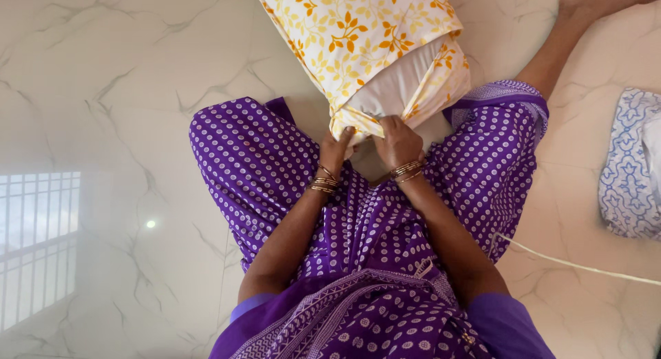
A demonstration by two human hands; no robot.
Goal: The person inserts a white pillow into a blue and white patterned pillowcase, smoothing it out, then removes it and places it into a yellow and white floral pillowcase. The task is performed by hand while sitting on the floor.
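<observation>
Both hands, left hand (335,149) & right hand (398,140), closed tight on open end of yellow leaf-print pillowcase (358,35), white pillow (399,83) showing inside, lying on marble floor (103,90) btwn the knees. Blue-patterned cloth (630,166) at floor's right edge, white cord (571,264) near it. Floor to the left bare.

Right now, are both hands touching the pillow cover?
Touching. The head view shows the left hand and right hand both gripping the open edge of the yellow floral cover, fabric bunched under the fingers.
</observation>
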